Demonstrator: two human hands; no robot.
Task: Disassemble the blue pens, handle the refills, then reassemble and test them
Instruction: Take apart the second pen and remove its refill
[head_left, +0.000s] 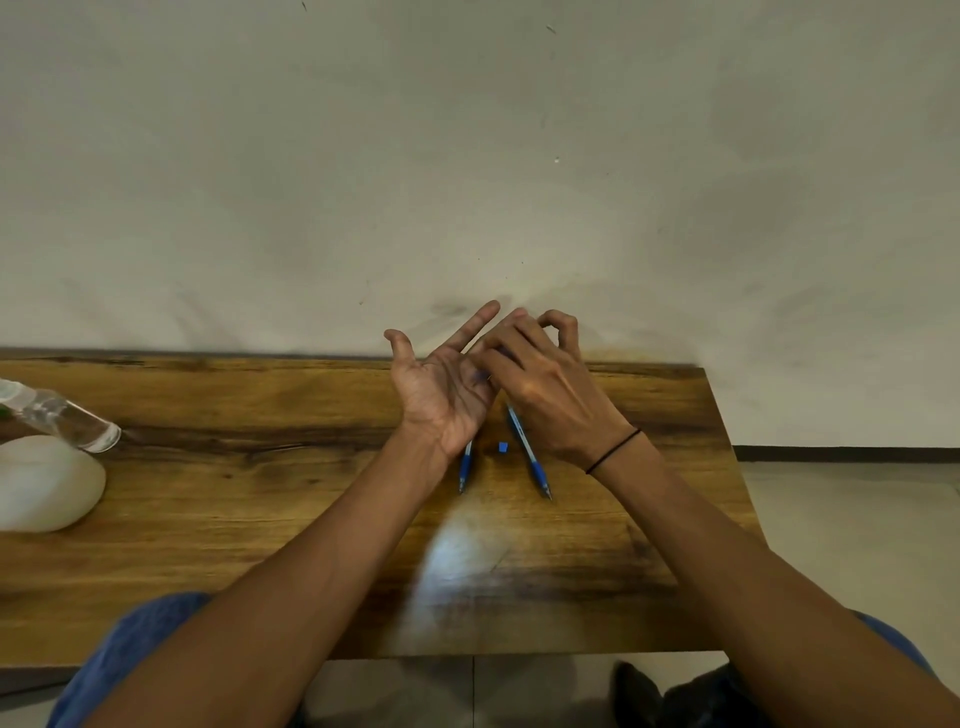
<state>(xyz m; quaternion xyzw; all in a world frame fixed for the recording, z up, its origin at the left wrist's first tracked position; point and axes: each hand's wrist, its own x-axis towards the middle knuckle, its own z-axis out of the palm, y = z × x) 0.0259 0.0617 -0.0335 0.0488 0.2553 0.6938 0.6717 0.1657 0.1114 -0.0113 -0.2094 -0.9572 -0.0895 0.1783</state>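
Note:
Two blue pens lie on the wooden table, tips pointing toward me. My left hand hangs over the upper end of the left pen and hides it. The right pen runs up under my right hand. A small blue piece rests on the table between them. My left hand is palm up with its fingers spread. My right hand lies across it, fingertips pressed together on the left palm. A faint bluish spot shows there, too blurred to identify.
A clear plastic bottle lies on its side at the table's left end, beside a white rounded object. The table's far edge meets a pale wall. Its right edge drops to a tiled floor.

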